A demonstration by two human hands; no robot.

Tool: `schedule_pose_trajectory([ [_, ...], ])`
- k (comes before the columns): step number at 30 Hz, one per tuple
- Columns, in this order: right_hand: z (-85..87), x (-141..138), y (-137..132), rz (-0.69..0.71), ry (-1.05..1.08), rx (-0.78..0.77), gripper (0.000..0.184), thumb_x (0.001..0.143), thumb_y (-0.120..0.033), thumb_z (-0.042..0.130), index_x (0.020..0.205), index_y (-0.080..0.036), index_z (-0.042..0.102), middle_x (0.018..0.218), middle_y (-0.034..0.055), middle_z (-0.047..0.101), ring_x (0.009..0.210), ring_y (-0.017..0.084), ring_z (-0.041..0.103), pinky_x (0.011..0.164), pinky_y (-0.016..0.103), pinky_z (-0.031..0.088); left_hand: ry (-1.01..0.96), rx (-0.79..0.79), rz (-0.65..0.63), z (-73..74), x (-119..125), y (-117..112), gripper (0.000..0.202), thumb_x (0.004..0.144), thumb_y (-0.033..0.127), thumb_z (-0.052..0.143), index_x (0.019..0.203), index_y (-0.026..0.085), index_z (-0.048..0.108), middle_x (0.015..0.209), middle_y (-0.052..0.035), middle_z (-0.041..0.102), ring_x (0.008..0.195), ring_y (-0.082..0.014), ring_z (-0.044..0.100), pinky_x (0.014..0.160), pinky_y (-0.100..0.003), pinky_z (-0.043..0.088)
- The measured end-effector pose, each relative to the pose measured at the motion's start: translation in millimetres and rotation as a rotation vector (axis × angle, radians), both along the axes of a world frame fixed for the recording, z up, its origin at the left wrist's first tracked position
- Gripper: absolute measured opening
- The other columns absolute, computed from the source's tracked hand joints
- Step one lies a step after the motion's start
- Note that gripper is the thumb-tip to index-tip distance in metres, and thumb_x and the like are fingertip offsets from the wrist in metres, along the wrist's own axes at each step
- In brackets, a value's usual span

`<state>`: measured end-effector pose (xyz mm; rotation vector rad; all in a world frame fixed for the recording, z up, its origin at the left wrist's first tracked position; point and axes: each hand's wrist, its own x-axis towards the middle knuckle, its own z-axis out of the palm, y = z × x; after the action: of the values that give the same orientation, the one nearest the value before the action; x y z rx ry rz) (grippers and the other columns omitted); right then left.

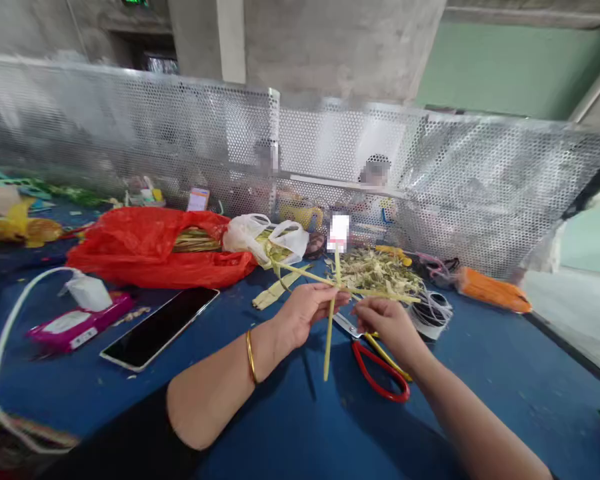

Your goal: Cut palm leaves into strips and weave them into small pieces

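My left hand (pixel 307 310) pinches several pale yellow-green plant strips (pixel 329 343) where they cross. One strip runs up and down through the fingers, and others reach out to the left and right. Just right of the crossing, my right hand (pixel 387 323) is closed with its fingertips curled together beneath the right-hand strip ends. Whatever those fingertips hold is too small to make out. Below the hands, scissors with red handles (pixel 380 373) lie on the blue table (pixel 280 427), their blades partly covered. A yellow handle-like piece (pixel 393 360) lies beside them.
Behind the hands are a heap of dry leaf scraps (pixel 380 270), a spool of grey cord (pixel 433 313) and an orange packet (pixel 495 290). Leftward are a phone (pixel 163 327), tissues (pixel 83 323), a red bag (pixel 140 247) and a white bag (pixel 247 233). A perforated metal screen (pixel 180 133) stands behind.
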<state>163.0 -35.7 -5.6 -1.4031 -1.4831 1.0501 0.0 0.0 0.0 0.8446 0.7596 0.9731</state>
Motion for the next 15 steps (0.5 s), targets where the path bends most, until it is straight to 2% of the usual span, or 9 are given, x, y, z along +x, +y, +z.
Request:
schedule_pose_trajectory([
  [3,-10.2,-21.7,-10.1,0.07,0.014,0.095,0.03,0.076,-0.046,0.062,0.067,-0.017,0.062,0.062,-0.0004,0.057,0.061,0.014,0.05,0.061,0.027,0.039,0.006,0.027,-0.069,-6.0,5.3,-4.9,0.01,0.077,0.011,0.066,0.08,0.011,0.076,0.082,-0.01,0.073,0.065,-0.0133,0.064,0.064,-0.025,0.051],
  [8,-22.9,-33.9,-16.1,-0.033,-0.023,0.166,0.037,0.084,-0.047,0.054,0.06,-0.018,0.056,0.06,-0.0007,0.053,0.06,0.014,0.045,0.06,0.027,0.036,0.007,0.02,-0.045,-9.5,10.0,-8.8,0.007,0.074,0.011,0.07,0.077,0.01,0.076,0.081,-0.0108,0.074,0.061,-0.0116,0.061,0.054,-0.021,0.046],
  [15,-23.0,-35.2,-22.0,-0.017,-0.161,0.212,0.037,0.086,-0.043,0.048,0.058,-0.02,0.046,0.056,-0.0036,0.042,0.055,0.012,0.037,0.054,0.026,0.029,0.04,-0.029,0.024,-3.9,10.5,-13.0,0.006,0.071,0.007,0.07,0.065,0.008,0.072,0.071,-0.0103,0.073,0.061,-0.0135,0.063,0.057,-0.022,0.048],
])
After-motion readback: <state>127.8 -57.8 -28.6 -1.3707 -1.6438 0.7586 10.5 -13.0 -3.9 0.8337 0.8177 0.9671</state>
